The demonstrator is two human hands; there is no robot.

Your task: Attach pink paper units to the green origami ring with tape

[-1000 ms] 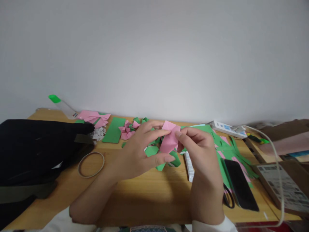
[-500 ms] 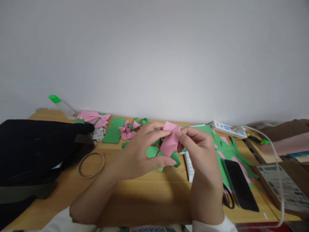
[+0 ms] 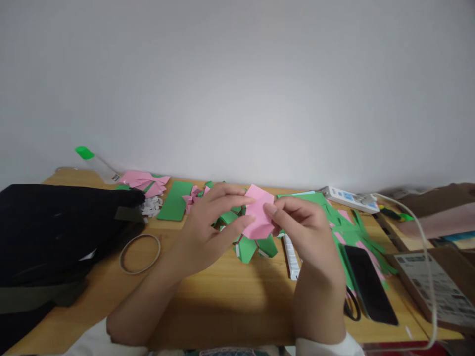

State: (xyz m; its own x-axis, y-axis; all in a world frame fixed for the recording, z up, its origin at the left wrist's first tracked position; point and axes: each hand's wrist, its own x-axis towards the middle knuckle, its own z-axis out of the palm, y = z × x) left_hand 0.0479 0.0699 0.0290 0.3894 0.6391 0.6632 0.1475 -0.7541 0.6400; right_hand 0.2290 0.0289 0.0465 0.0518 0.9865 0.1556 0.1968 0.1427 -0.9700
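Observation:
Both hands hold a creased pink paper piece (image 3: 260,222) above the middle of the table. My left hand (image 3: 208,230) has its thumb and fingertips on the paper's left side. The thumb and forefinger of my right hand (image 3: 306,230) pinch its right edge; the other fingers are curled. Beneath the paper, green folded pieces (image 3: 247,248) lie joined on the wood, partly hidden by my left hand. Behind that hand is a cluster of folded pink pieces (image 3: 190,199).
On the left are a black bag (image 3: 63,232), a ring (image 3: 122,254) and a green sheet (image 3: 177,200). To the right lie a white tube (image 3: 291,257), green paper strips (image 3: 345,227), a phone (image 3: 371,284), a power strip (image 3: 347,197) and a white cable (image 3: 426,247).
The pink paper has turned flatter toward the camera and shifted slightly left. My left thumb has moved up onto the paper, uncovering more of the green pieces below.

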